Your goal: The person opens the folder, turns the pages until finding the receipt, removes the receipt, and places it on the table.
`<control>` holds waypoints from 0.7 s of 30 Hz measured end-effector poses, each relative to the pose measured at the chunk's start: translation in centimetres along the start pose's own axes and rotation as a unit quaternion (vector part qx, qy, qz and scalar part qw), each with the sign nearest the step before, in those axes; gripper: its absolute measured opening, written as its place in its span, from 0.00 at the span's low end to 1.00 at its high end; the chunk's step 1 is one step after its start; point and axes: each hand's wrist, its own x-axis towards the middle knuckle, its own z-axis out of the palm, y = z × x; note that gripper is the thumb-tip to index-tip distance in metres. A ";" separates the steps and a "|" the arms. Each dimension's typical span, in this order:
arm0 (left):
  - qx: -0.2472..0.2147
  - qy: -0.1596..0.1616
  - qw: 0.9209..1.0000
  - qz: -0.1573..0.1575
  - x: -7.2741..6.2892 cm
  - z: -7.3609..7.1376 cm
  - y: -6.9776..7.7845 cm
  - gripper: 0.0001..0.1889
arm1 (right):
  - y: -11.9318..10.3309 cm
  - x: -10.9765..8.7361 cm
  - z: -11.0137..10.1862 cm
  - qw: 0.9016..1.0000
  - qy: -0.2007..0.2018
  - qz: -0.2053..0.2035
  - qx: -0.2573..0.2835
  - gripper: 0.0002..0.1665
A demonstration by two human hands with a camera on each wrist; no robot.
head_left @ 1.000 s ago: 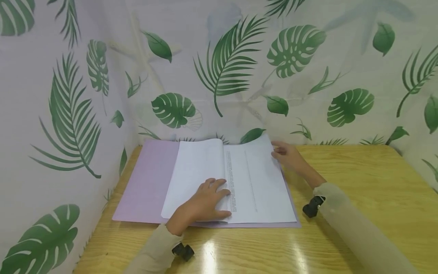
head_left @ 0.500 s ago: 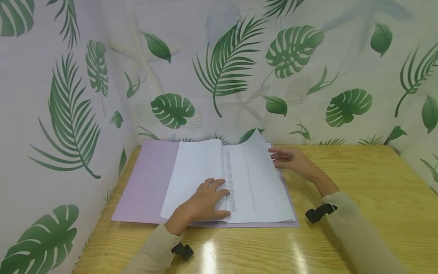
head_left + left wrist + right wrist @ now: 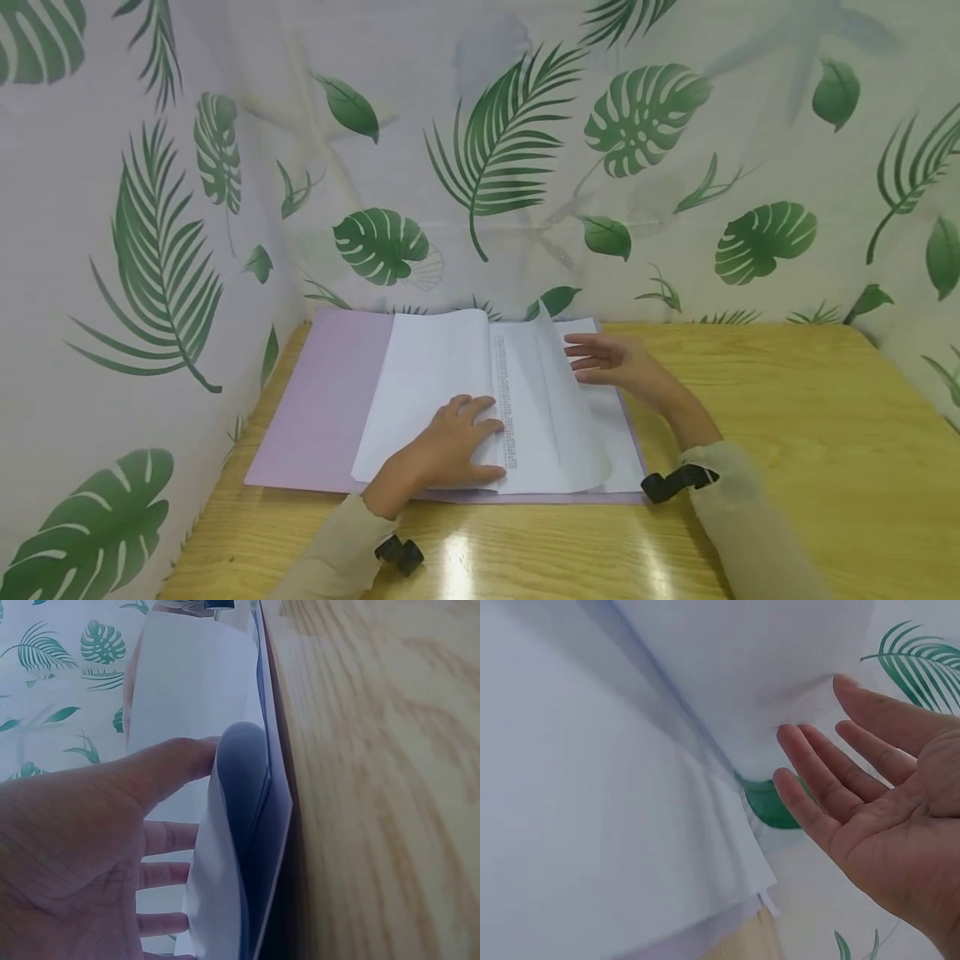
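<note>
1. Booklet [image 3: 322,400], lilac-covered, lies spread on your bench [image 3: 787,425], near the leaf-printed backdrop [image 3: 660,225], probably so both hands can reach its pages.
2. Your left hand [image 3: 453,442] rests splayed by the fold, grasping nothing, likely to hold down the curling left-side pages [image 3: 423,367].
3. Your right hand [image 3: 622,367], fingers extended and unclenched, is at the raised sheet [image 3: 568,417], seemingly guiding it without a pinch.
4. Count: one booklet, one raised sheet, two hands, two black wrist devices [image 3: 400,554]; the stacked pages can't be counted.
</note>
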 end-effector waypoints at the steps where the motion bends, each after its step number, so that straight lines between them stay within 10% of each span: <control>1: -0.001 0.000 1.000 0.000 0.0 0.0 0.0 0.34 | 0.0 0.0 0.3 1.000 0.001 -0.003 -0.003 0.36; 21: 0.000 0.022 0.999 0.037 -0.1 0.0 0.0 0.34 | 0.0 0.4 2.5 1.000 -0.012 0.003 -0.019 0.49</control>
